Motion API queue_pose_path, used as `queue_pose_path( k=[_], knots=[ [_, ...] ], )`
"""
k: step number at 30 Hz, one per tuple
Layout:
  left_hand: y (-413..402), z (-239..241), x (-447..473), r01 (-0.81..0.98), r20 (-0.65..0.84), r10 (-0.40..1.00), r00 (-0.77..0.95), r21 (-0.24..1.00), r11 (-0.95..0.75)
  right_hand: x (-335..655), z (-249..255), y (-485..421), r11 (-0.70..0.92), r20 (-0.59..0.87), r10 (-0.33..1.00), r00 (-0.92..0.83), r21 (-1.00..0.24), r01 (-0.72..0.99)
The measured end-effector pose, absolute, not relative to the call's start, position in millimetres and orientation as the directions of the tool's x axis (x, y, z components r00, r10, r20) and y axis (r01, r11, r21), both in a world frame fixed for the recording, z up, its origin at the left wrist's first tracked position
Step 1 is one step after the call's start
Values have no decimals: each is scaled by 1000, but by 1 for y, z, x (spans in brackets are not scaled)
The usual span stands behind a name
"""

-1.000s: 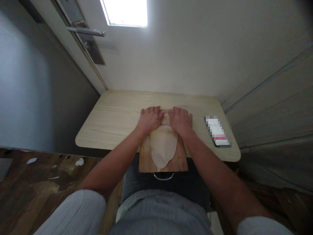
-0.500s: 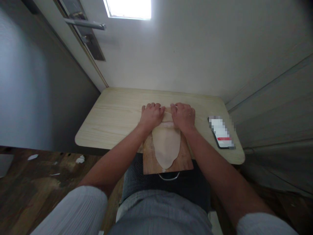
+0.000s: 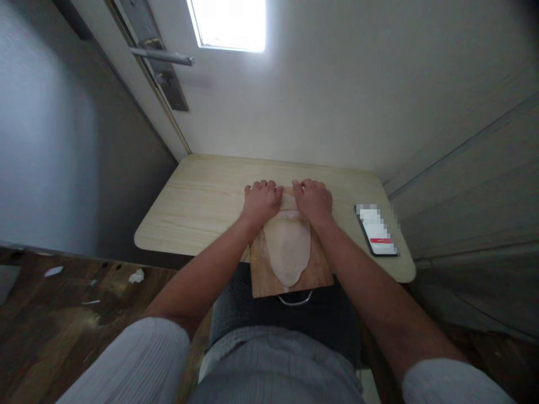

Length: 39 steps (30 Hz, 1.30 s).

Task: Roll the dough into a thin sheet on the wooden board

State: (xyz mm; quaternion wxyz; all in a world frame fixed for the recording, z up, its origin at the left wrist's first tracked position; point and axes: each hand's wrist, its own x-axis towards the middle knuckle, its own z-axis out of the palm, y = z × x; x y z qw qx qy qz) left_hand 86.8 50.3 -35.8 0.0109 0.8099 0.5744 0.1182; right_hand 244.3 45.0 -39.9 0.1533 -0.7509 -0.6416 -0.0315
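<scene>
A flat, pale sheet of dough [image 3: 288,252] lies lengthwise on a wooden cutting board [image 3: 263,275], its rounded end towards me. Across its upper part runs a whitish band, with a flap of dough beyond it between my hands. My left hand [image 3: 261,202] is at the upper left of the sheet, fingers curled over the far side and thumb inward. Opposite it, my right hand [image 3: 314,201] grips the upper right part in the same way. My fingertips are partly hidden, as is the dough's far edge.
The board rests on a light wood-grain table [image 3: 189,202] and juts over its front edge above my lap, a metal loop handle [image 3: 296,301] showing below. To the right lies a phone [image 3: 376,231]. A door with a lever handle [image 3: 162,56] stands behind the table.
The view has shifted slightly, and the board appears a little turned. Both hands keep nearly the same place and grip on the dough.
</scene>
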Motion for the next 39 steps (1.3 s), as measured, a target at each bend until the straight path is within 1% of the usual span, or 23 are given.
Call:
queue_pose_path(
  k=[3,6,11,16,19,30,39],
  knots=[
    [45,-37,87,927,200,931,307,157,-339,244,-41,40,-121,262,950,168,-186,975],
    [43,-39,86,928,220,929,297,165,-335,243,-40,35,-124,247,954,169,-189,974],
    [39,-39,86,926,207,933,295,178,-333,242,-39,31,-142,191,966,177,-180,973],
    [32,-38,84,914,257,911,322,167,-371,241,-36,26,-168,108,976,187,-164,972],
    [28,-38,83,912,261,911,319,178,-370,241,-35,22,-184,67,978,197,-160,970],
    [10,-33,83,914,267,912,311,178,-364,239,-41,7,-190,135,967,214,-175,966],
    [-11,-39,82,926,246,925,290,173,-336,238,-49,-17,-171,199,958,207,-183,968]
  ],
)
